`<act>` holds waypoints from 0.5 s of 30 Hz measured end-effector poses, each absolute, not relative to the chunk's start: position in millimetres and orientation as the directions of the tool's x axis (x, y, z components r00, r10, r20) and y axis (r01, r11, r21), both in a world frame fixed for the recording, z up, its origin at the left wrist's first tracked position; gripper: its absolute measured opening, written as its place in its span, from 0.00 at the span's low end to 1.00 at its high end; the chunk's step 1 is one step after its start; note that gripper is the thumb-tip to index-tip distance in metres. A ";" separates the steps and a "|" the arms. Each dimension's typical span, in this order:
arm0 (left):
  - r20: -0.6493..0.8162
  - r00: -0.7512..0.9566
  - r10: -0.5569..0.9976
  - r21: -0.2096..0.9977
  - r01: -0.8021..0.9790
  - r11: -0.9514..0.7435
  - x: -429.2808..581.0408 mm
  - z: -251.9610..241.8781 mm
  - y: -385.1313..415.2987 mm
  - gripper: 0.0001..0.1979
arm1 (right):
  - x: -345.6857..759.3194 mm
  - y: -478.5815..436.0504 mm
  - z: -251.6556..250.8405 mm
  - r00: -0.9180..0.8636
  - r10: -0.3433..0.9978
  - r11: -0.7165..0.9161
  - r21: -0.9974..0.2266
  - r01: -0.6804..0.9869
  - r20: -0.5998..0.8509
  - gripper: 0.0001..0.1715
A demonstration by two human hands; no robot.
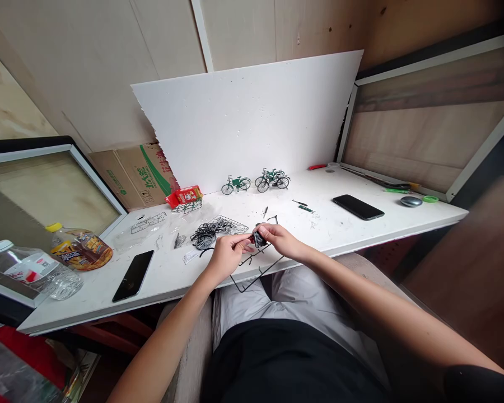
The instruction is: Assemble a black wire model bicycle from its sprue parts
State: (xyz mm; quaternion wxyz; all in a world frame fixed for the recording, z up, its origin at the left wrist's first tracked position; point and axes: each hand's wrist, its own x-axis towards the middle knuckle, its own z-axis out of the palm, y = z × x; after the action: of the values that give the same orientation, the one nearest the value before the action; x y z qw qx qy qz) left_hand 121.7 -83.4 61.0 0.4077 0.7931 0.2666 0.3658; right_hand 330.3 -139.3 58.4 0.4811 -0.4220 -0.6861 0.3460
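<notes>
Near the front edge of the table, my left hand (229, 254) and my right hand (282, 240) meet with closed fingers. Between the fingertips of the right hand is a small black plastic piece (259, 239). A thin black plastic parts frame (sprue) (260, 274) extends below my hands, over the table edge and above my lap. The left fingers pinch close to the black piece, beside a small reddish bit; what they grip is mostly hidden. A pile of black model parts with a spoked wheel (204, 240) lies left of my hands.
Small model bicycles, one (236, 184) alone and others (272, 180) together, stand before a white board (252, 123). Phones lie left (133, 275) and right (358, 207). Bottles (82, 246) lie at left, a red packet (185, 196) behind, a mouse (411, 201) at right.
</notes>
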 end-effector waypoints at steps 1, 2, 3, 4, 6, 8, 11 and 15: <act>0.378 0.576 0.725 0.817 0.161 -0.554 121.2 61.6 -83.9 0.14 | 329.9 -139.8 59.6 -0.184 0.913 0.402 -0.884 0.240 0.365 0.36; 0.393 0.563 0.727 0.789 0.200 -0.581 120.8 62.1 -84.4 0.15 | 329.6 -140.4 60.9 -0.184 0.913 0.401 -0.885 0.238 0.365 0.36; 0.410 0.551 0.727 0.759 0.235 -0.607 120.4 62.6 -84.9 0.15 | 329.3 -141.0 62.2 -0.181 0.912 0.405 -0.881 0.247 0.368 0.36; 0.432 0.541 0.722 0.730 0.261 -0.632 120.0 63.1 -85.4 0.15 | 329.0 -141.9 63.6 -0.173 0.910 0.410 -0.872 0.266 0.375 0.35; 0.486 0.526 0.698 0.682 0.271 -0.679 119.3 63.7 -86.0 0.16 | 328.4 -144.1 66.4 -0.153 0.908 0.418 -0.847 0.329 0.389 0.33; 0.547 0.525 0.652 0.641 0.238 -0.729 118.7 63.6 -86.2 0.14 | 328.1 -146.9 68.5 -0.135 0.907 0.417 -0.814 0.403 0.398 0.29; 0.610 0.542 0.578 0.583 0.186 -0.791 118.1 62.0 -85.8 0.14 | 328.1 -150.0 69.4 -0.145 0.902 0.422 -0.767 0.483 0.406 0.27; 0.619 0.574 0.536 0.544 0.179 -0.820 117.2 60.3 -85.5 0.14 | 326.8 -150.9 66.7 -0.172 0.877 0.466 -0.704 0.537 0.449 0.22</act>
State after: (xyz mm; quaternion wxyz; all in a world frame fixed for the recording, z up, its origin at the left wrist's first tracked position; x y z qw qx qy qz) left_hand 117.2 -85.5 60.3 0.2166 0.8604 0.2075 0.4120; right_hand 326.8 -150.9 66.7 0.4310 -0.4778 -0.7397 0.1972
